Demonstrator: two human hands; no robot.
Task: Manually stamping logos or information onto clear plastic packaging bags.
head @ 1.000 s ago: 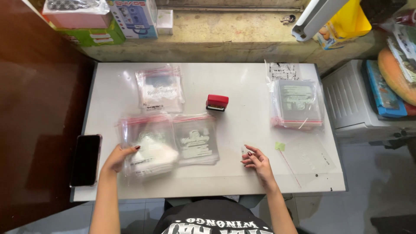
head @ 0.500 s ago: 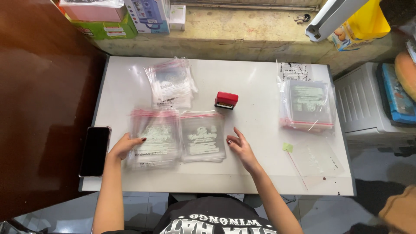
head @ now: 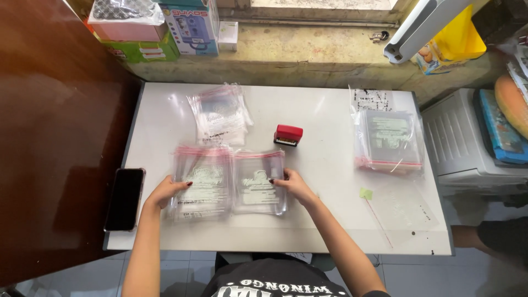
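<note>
From up here I'm seeing two clear zip bags lying side by side just in front of the red stamp [head: 289,135] on the white table [head: 330,220]. My left hand [head: 165,191] is resting flat, fingers spread, on the left bag [head: 201,181]. My right hand [head: 291,184] is pressing on the right bag [head: 257,181] at its edge; can't tell if it's pinching or just touching. The bags are glaring, so the contents are hard to make out. A black phone [head: 125,199] is sitting far left of the stamp.

small packing workspace | white table [head: 330,220] | stacked zip bags [head: 220,113] | stamp [head: 288,135]
</note>
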